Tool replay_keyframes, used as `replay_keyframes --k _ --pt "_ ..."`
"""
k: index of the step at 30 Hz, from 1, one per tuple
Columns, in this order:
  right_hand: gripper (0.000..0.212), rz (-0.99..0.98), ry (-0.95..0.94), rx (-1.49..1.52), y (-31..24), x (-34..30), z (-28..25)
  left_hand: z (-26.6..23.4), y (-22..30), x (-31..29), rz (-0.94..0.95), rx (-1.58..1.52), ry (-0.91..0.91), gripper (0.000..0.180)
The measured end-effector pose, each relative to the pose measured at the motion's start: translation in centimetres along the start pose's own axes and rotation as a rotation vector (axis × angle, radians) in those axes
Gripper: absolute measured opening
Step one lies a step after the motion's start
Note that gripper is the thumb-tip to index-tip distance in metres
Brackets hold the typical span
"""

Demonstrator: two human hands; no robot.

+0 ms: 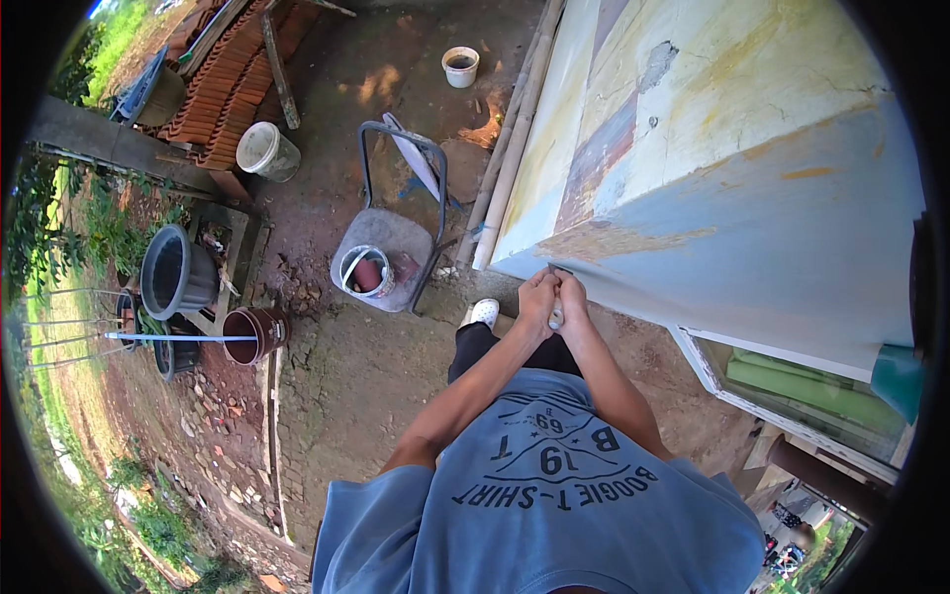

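Cream-handled hand tool (556, 319), its business end mostly hidden, lay within the grasp of both hands. I recorded the left hand (535, 300) and right hand (574, 293) clenched together around it, a dark tip showing at twelve o'clock, close to the stained, blue-and-white painted wall (732, 238); contact I could not confirm. At ten o'clock from the hands I noted a grey, metal-framed chair (381, 226) bearing a round white bucket (388, 281) with a reddish-brown object (368, 274) inside.
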State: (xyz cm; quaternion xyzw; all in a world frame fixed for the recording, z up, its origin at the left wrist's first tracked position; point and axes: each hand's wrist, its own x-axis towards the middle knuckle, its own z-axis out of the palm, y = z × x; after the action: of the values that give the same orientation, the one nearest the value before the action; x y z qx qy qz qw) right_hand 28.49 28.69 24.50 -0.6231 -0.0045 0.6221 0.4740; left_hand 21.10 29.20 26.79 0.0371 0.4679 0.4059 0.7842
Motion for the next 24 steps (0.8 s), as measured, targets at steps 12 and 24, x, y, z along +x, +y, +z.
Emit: replay_keyframes --k 12,24 --pt "0.018 -0.043 -0.018 0.128 -3.9 -5.0 1.1 5.2 5.1 -7.3 0.038 -0.025 -0.008 0.020" --pt "0.017 -0.073 -0.002 -0.008 -3.5 -3.5 2.7 2.8 3.2 -3.3 0.130 0.054 0.009 0.023"
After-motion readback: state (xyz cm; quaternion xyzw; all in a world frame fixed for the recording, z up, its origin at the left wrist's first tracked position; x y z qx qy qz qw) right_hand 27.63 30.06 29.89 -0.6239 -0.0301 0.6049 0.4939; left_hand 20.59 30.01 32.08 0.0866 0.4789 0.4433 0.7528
